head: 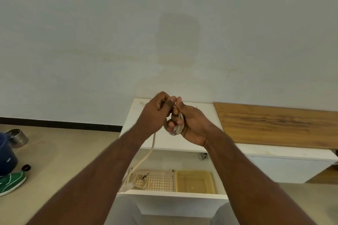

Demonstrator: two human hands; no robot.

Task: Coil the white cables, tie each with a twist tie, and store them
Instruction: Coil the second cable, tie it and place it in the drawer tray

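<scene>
My right hand [190, 124] grips the cable coil [176, 126]; my left hand [157, 111] pinches the top loop. I'd keep turns even, feeding the hanging tail [146, 157] slowly.

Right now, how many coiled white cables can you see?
2: one coil held in both hands, one tied coil in the drawer's perforated tray. Others may be hidden.

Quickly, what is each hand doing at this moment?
Left hand: closed, pinching the cable near the coil's top.
Right hand: closed around the coil.
</scene>
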